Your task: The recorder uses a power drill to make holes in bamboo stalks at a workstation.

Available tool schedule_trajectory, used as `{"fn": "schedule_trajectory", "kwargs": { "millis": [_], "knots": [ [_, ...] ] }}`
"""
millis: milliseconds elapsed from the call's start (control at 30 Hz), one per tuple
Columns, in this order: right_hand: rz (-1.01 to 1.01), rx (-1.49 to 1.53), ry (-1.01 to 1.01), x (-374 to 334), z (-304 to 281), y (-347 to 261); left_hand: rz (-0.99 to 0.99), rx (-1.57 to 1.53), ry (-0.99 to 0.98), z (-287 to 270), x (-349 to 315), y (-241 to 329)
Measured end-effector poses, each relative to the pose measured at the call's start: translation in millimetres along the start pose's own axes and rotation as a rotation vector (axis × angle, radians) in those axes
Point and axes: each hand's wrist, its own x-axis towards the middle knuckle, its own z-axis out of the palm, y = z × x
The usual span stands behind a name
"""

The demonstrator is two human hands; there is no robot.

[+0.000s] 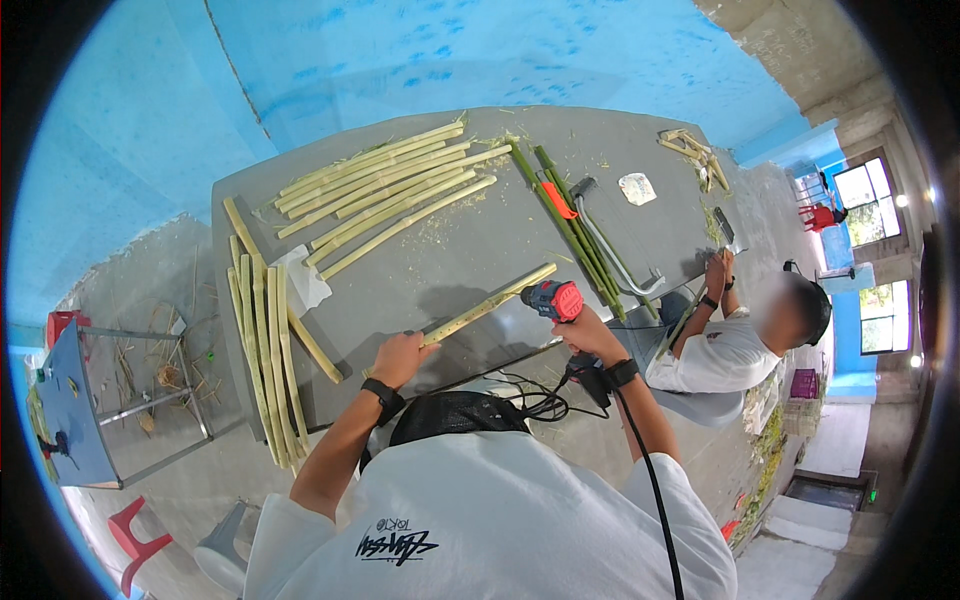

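Observation:
My left hand point(400, 360) is closed round the near end of a pale bamboo pole point(490, 303), which slants away to the right over the grey table. My right hand point(594, 335) grips a red and black power drill point(553, 299), whose front end is close to the pole's far part. Whether the bit touches the bamboo cannot be made out. Small dark marks dot the pole. Several similar pale poles point(385, 185) lie in a row at the table's far left, and more poles point(270, 350) stick out over its left edge.
Green poles point(565, 225) and a bent metal bar point(605, 245) lie right of centre, beside an orange piece point(558, 200). Short offcuts point(695, 155) rest at the far right. A co-worker point(720, 340) sits at the right, holding a blade point(727, 232). A black cable point(650, 480) hangs by my right arm.

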Motion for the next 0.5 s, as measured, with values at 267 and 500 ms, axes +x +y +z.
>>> {"fn": "schedule_trajectory", "kwargs": {
  "millis": [267, 500],
  "knots": [
    [-0.014, 0.008, 0.016, -2.2, 2.0, -2.4, -0.01, -0.002, -0.016, -1.6, 0.5, 0.9],
    [-0.01, -0.04, 0.014, 0.5, -0.2, -3.4, -0.005, -0.014, -0.012, -1.8, -0.2, 0.9]
  ]
}}
